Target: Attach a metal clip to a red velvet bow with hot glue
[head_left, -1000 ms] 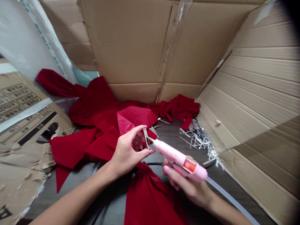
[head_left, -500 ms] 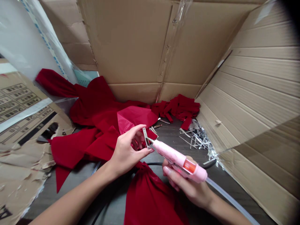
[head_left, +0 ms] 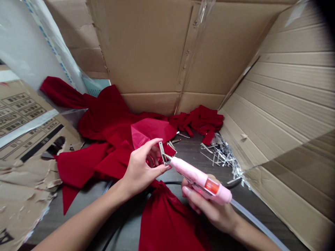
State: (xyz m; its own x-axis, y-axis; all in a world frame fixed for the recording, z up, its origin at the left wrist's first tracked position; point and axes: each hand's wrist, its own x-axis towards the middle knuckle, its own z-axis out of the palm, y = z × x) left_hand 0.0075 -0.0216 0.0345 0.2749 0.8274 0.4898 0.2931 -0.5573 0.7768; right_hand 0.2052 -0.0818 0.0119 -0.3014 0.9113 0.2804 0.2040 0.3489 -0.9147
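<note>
Between thumb and index finger, my left hand (head_left: 142,166) pinches a small silver metal hair clip (head_left: 162,150) by its ends, tilted nearly upright. My right hand (head_left: 209,205) is wrapped round a pink glue gun (head_left: 199,176) with an orange window and a red light. The gun's metal nozzle is at the clip, seemingly touching its middle. A clear glue stick (head_left: 256,221) trails from the back of the gun. Gathered dark red velvet fabric (head_left: 167,219) hangs below my hands, and its upper end lies near my left wrist.
Red velvet pieces (head_left: 110,118) spread behind my left hand. Cut red strips (head_left: 201,120) are heaped at the back, beside a pile of silver clips (head_left: 225,153). Cardboard walls (head_left: 146,48) enclose the back and right. A torn printed carton (head_left: 28,115) stands left. A black cable crosses the table.
Almost nothing differs. The clip and my left fingertips have shifted very slightly, while the glue gun stays at the clip.
</note>
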